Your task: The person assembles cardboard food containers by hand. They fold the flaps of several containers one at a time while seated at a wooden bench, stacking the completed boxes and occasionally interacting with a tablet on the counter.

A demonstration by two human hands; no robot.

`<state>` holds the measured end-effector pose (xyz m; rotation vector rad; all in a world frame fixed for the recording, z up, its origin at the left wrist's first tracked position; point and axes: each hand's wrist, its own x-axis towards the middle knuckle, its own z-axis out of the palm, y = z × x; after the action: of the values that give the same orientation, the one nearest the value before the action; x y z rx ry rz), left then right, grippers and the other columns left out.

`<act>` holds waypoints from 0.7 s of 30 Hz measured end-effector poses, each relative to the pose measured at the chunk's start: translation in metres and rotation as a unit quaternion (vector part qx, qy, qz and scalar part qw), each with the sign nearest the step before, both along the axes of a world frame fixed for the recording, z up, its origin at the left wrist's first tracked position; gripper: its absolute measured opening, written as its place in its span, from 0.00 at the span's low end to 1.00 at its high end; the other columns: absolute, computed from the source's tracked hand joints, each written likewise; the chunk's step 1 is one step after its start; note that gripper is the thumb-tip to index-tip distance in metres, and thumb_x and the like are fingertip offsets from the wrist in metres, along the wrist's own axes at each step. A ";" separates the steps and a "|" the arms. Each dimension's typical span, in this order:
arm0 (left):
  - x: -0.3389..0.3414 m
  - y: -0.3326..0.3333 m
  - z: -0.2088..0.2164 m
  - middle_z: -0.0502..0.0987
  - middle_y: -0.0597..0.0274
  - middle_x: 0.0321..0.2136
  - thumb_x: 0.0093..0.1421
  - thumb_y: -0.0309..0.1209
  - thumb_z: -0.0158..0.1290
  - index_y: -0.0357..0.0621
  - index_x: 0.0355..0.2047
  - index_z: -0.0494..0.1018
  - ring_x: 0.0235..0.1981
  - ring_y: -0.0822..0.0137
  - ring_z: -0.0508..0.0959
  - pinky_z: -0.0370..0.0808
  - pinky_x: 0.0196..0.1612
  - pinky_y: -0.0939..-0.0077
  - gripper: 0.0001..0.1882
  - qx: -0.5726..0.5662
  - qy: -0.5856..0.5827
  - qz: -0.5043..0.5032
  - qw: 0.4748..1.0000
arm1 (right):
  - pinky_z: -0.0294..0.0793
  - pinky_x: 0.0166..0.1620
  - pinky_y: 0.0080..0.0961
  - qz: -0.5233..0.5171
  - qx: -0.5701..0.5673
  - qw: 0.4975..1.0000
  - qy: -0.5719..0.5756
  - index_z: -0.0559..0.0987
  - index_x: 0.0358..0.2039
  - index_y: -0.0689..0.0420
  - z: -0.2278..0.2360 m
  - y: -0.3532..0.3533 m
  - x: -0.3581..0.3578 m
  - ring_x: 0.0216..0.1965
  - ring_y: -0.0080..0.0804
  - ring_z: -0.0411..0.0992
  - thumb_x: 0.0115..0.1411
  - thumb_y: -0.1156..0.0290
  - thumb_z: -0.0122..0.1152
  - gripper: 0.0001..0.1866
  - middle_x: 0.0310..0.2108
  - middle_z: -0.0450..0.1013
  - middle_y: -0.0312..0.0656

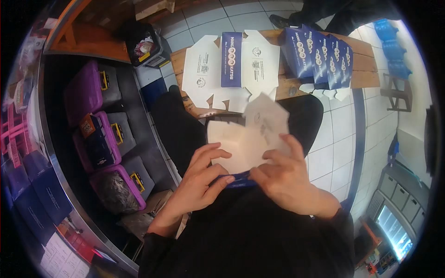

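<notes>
Over my lap I hold a partly folded cardboard food box, its white inside facing up and its blue outside showing along the near edge. My left hand grips the left side, thumb at the near edge and fingers on the inside. On the right side, my right hand is closed on the box wall, one finger raised along the edge. A loose flap with faint print stands up at the far right of the box. Beyond it, flat unfolded box blanks lie stacked on the wooden bench, white with a blue middle panel.
Several folded blue boxes stand in a row at the right of the wooden bench. Purple-rimmed bins fill the shelf at left. A black crate sits beyond the bench's left end. Another person's shoe shows at the top.
</notes>
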<state>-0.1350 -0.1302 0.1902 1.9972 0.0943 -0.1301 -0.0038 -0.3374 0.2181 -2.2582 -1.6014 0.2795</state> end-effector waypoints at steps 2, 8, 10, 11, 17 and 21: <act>0.000 0.002 -0.001 0.77 0.54 0.52 0.58 0.27 0.65 0.38 0.28 0.79 0.64 0.45 0.68 0.64 0.64 0.51 0.07 -0.029 0.002 -0.018 0.999 | 0.65 0.63 0.56 0.029 -0.017 0.999 0.007 0.81 0.24 0.51 0.002 0.001 -0.001 0.38 0.32 0.76 0.48 0.68 0.70 0.05 0.20 0.75 0.35; -0.051 0.067 0.005 0.80 0.59 0.31 0.54 0.32 0.68 0.39 0.24 0.79 0.40 0.54 0.81 0.64 0.62 0.46 0.11 -0.199 -0.016 0.012 0.980 | 0.73 0.51 0.30 -0.154 0.150 0.917 0.336 0.80 0.44 0.60 0.003 0.025 0.065 0.43 0.33 0.77 0.53 0.62 0.77 0.22 0.36 0.79 0.42; -0.085 0.085 -0.001 0.79 0.59 0.28 0.54 0.33 0.69 0.40 0.21 0.78 0.35 0.56 0.82 0.65 0.62 0.46 0.13 -0.243 -0.043 0.033 0.968 | 0.76 0.50 0.27 -0.320 0.249 0.801 0.441 0.73 0.56 0.64 -0.032 0.058 0.091 0.45 0.37 0.79 0.60 0.62 0.73 0.29 0.45 0.79 0.53; -0.103 0.089 -0.008 0.80 0.59 0.29 0.56 0.36 0.68 0.40 0.23 0.78 0.35 0.59 0.81 0.68 0.58 0.50 0.14 -0.304 -0.087 0.111 0.942 | 0.76 0.52 0.32 -0.370 0.230 0.858 0.274 0.69 0.60 0.65 -0.070 0.072 0.107 0.47 0.46 0.79 0.60 0.56 0.73 0.36 0.49 0.78 0.58; -0.071 0.047 0.009 0.80 0.62 0.32 0.62 0.40 0.65 0.39 0.33 0.77 0.32 0.69 0.78 0.75 0.43 0.71 0.16 -0.270 -0.168 0.492 0.811 | 0.78 0.38 0.38 -0.313 0.134 0.895 0.289 0.73 0.59 0.55 -0.210 0.126 0.111 0.34 0.41 0.81 0.62 0.61 0.67 0.27 0.33 0.82 0.50; -0.063 0.039 -0.007 0.80 0.60 0.33 0.62 0.34 0.66 0.37 0.35 0.77 0.33 0.69 0.78 0.76 0.43 0.68 0.13 -0.028 -0.212 0.431 0.877 | 0.77 0.37 0.41 -0.081 -0.038 0.996 0.006 0.77 0.56 0.48 -0.164 0.102 0.065 0.33 0.43 0.80 0.62 0.68 0.61 0.20 0.29 0.78 0.46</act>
<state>-0.1977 -0.0916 0.1833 1.7101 0.6723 0.8632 0.0613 -0.2357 0.0543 -2.4226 -1.4138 0.3140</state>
